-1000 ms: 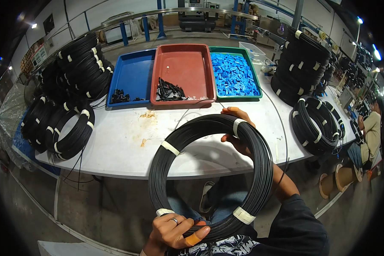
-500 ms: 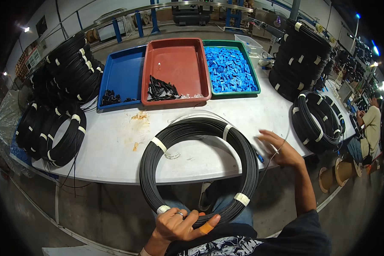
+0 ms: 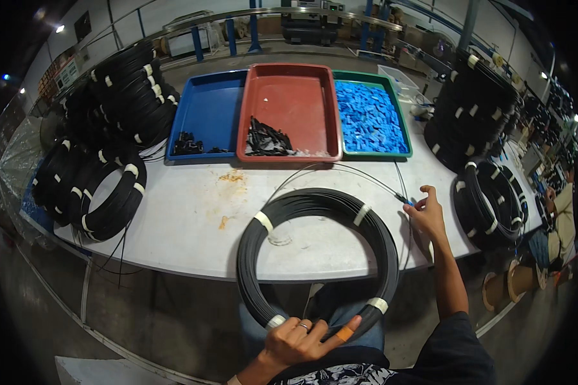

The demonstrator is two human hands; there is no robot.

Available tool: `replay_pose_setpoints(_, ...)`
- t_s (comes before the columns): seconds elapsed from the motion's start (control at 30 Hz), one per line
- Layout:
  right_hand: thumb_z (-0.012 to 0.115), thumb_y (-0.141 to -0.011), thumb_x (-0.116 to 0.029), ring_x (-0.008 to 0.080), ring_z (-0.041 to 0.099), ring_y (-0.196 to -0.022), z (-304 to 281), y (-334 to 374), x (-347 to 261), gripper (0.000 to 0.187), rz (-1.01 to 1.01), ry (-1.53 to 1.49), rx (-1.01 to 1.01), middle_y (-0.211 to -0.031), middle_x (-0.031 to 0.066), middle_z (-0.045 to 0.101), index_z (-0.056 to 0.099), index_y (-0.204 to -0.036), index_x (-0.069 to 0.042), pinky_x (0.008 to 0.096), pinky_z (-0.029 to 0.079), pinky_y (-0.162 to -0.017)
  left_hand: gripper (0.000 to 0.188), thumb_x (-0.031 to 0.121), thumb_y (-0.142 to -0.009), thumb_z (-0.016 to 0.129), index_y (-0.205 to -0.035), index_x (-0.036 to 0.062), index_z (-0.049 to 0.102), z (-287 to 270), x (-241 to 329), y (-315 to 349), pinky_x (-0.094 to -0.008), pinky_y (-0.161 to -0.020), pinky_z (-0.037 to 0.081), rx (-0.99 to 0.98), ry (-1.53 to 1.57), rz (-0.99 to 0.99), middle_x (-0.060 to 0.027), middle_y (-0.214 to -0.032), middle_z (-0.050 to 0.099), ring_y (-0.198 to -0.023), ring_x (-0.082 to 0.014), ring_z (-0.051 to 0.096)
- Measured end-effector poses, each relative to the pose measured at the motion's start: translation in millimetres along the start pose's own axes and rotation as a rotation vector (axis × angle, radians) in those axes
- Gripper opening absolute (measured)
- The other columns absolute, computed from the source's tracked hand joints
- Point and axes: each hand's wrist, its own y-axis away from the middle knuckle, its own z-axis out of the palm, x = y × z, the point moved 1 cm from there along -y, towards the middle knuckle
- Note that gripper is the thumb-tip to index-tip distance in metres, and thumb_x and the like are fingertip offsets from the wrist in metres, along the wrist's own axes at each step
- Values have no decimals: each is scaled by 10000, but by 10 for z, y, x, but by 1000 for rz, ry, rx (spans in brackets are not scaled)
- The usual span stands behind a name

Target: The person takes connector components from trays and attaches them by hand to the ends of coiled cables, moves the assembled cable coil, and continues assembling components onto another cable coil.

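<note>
A large coil of black cable (image 3: 250,256), bound with white tape bands, leans over the table's front edge above my lap. My left hand (image 3: 305,343) grips its near rim, fingers wrapped around the cable, with orange tape on one finger and a ring on another. Right of the coil, my right hand (image 3: 428,215) pinches a blue-tipped connector (image 3: 408,201) between thumb and fingertips. From that connector a loose cable end (image 3: 366,174) arcs leftward over the coil's far side. Another thin strand hangs down beside the coil's right edge.
A blue tray (image 3: 202,115) and a red tray (image 3: 292,102) hold small black parts; a green tray (image 3: 410,153) holds many blue pieces. Cable coils are stacked at left (image 3: 131,96) and right (image 3: 472,112). Wooden spools (image 3: 510,282) lie beyond, near another person (image 3: 562,212).
My right hand has come round from loosely spread to pinching the blue-tipped connector, lifting the loose cable end into an arc. In the picture, the coil and trays sit further right.
</note>
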Motion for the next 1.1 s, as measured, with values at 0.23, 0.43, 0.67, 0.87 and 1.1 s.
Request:
replay_pose_setpoints(0.23, 780, -719, -59, 277, 690, -773, 119, -661, 187, 527, -152, 262, -38, -853, 152, 682, 615, -1216, -7, 382, 542, -705, 427, 264, -953, 612, -1363, 377, 648, -47, 29, -29, -197, -578, 483, -180, 17, 61, 54, -700, 526, -527, -70, 524)
replay_pose_setpoints(0.43, 661, -866, -17, 161, 626, -748, 14, -714, -544, 461, 72, -314, -240, -928, 73, 629, 572, -1319, 1, 315, 495, -597, 519, 148, -948, 521, -1454, 246, 585, -67, -11, -45, -262, -554, 383, -113, 130, 99, 1, -670, 452, -582, -130, 449)
replay_pose_setpoints(0.67, 582, -1022, -101, 30, 334, -516, 175, -685, -1128, 156, 144, -735, -270, -754, -55, 444, 583, -1175, -70, 221, 251, -423, 588, 177, -963, 519, -1525, 342, 473, -128, -198, -32, -371, -782, 532, -132, 388, 99, -79, -865, 631, -804, -221, 624)
replay_pose_setpoints(0.87, 559, -1058, -186, 6, 317, -434, 65, -705, -1005, 116, -100, -680, 77, -721, -49, 515, 626, -1102, -102, 217, 186, -362, 703, 647, -871, 623, -1424, 214, 595, -607, -1039, -191, -489, -920, 528, -274, 472, 42, -87, -926, 688, -906, -273, 683)
replay_pose_setpoints(1.1, 610, -1010, -123, 99, 558, -643, 889, -893, -1145, 143, -236, -497, 25, -774, 33, 656, 694, -975, -12, 282, 452, -596, 784, 803, -848, 506, -1080, 113, 796, -5, -947, 172, -318, -669, 485, 59, 452, -39, 37, -554, 500, -531, -130, 537)
